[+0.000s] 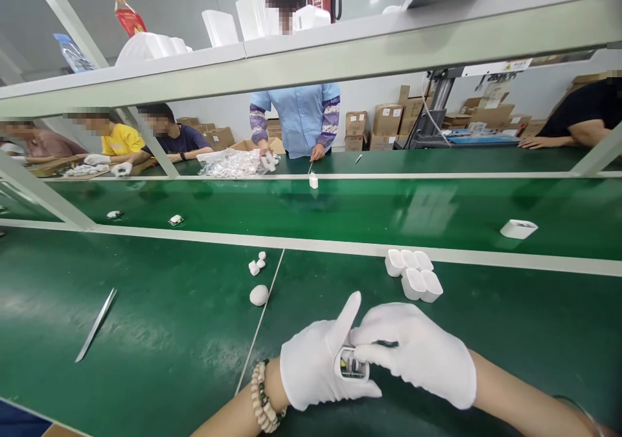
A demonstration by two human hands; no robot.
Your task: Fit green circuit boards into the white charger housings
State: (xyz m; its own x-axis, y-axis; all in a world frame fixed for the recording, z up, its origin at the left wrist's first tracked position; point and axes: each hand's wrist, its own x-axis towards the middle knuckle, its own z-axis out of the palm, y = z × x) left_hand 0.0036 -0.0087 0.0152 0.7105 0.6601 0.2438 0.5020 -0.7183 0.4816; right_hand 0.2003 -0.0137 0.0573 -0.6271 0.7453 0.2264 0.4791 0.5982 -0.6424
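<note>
My left hand (pixel 318 366), in a white cotton glove, is wrapped round a small white plastic casing (pixel 339 367) with its open end facing me. Inside the casing sits a circuit board (pixel 354 366) with small components, one of them yellow. My left thumb points up and away from the casing. My right hand (pixel 418 353), gloved too, has its thumb and forefinger closed at the casing's right and upper rim. The fingertips hide part of the opening. Beyond my right hand, several white open casings (pixel 414 284) stand grouped on the green bench.
Tweezers (pixel 96 325) lie at left. A white rounded lump (pixel 259 295) and several small white pieces (pixel 255 267) lie ahead. The green conveyor (pixel 340 210) carries a white casing (pixel 519 229) and circuit boards (pixel 175 220). A shelf beam (pixel 311 61) crosses above; co-workers (pixel 304 119) are opposite.
</note>
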